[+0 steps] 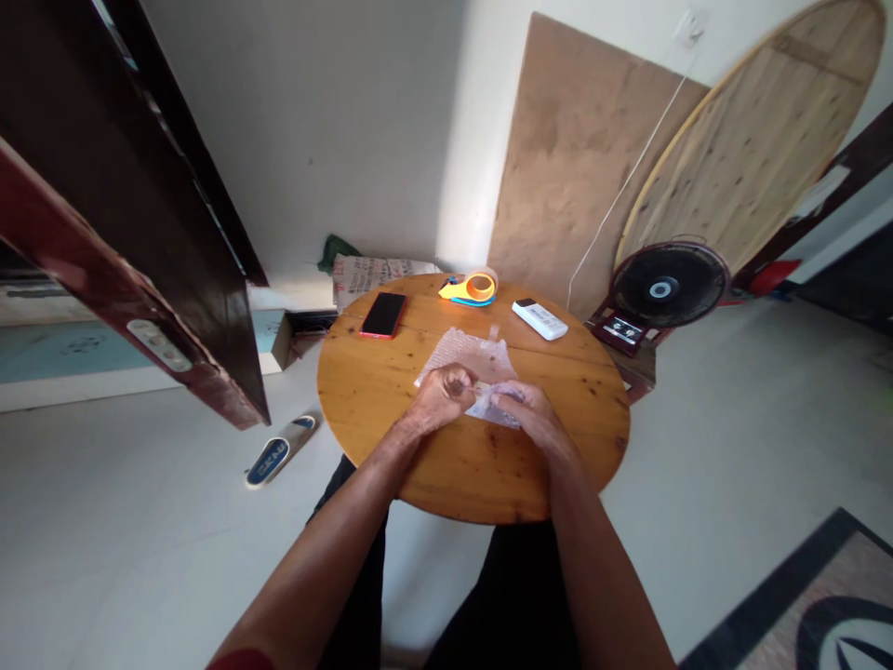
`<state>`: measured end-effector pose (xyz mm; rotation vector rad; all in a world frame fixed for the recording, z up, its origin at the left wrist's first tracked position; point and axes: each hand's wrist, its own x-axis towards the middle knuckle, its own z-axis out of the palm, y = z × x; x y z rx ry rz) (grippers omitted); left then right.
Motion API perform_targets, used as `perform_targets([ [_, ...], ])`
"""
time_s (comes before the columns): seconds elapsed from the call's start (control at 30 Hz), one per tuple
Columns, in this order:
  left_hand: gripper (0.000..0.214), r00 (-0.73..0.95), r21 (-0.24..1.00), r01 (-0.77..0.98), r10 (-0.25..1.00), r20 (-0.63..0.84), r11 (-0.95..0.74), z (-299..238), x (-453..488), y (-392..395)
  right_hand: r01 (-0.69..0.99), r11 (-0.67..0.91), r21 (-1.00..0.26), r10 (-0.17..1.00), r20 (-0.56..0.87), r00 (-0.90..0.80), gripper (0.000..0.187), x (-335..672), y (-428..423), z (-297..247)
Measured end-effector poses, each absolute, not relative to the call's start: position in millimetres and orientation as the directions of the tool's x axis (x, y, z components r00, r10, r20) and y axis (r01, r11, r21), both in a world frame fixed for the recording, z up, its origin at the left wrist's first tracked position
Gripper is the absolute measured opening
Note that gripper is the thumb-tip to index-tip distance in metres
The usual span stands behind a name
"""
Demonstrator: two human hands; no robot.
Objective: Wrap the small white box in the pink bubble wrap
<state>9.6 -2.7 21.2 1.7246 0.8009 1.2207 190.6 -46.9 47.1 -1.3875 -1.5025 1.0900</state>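
A sheet of clear bubble wrap (469,352) lies crumpled on the round wooden table (369,409), its near part bunched between my hands. My left hand (448,389) is closed, with thumb and fingertips pinching the wrap at its near edge. From the other side my right hand (525,408) grips a bunched part of the same wrap, fingers curled. Whether something is folded inside the wrap I cannot tell. Beyond it stand an orange and blue tape dispenser (469,288), a white handheld device (539,318) with a dark end, and a red-edged phone (383,314).
A black round fan (670,287) stands right of the table. Behind it lean a round wooden board (760,130) and a brown panel (579,140). An open door (153,279) edges in at left. One slipper (281,452) lies on the floor.
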Motion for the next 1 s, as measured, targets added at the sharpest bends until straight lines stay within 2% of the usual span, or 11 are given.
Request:
perform_targets([
  [0.2, 0.009, 0.307, 0.841, 0.165, 0.838, 0.452, -0.515, 21.7, 7.6, -4.3, 0.316, 0.013, -0.949, 0.999, -0.003, -0.049, 0.027, 191.6, -45.4, 44.7],
  [0.4, 0.015, 0.328, 0.876, 0.133, 0.854, 0.403, -0.464, 19.6, 8.8, -4.1, 0.26, -0.021, -0.965, 0.998, -0.034, -0.044, 0.027, 191.2, -45.7, 44.7],
  [0.7, 0.02, 0.373, 0.944, -0.054, 0.87, 0.322, -0.327, 20.5, 10.9, -4.6, 0.264, -0.011, -0.965, 1.0, -0.01, 0.006, 0.027, 190.9, -45.9, 42.8],
  [0.87, 0.017, 0.359, 0.959, -0.012, 0.893, 0.269, -0.284, 23.7, 9.3, -5.4, 0.264, 0.023, -0.964, 1.0, 0.017, -0.026, 0.025, 190.0, -47.0, 47.3],
  [1.0, 0.014, 0.37, 0.965, -0.007, 0.895, 0.247, -0.264, 21.0, 8.0, -3.4, 0.267, 0.063, -0.962, 0.998, 0.053, -0.046, 0.031, 192.7, -46.5, 45.9],
])
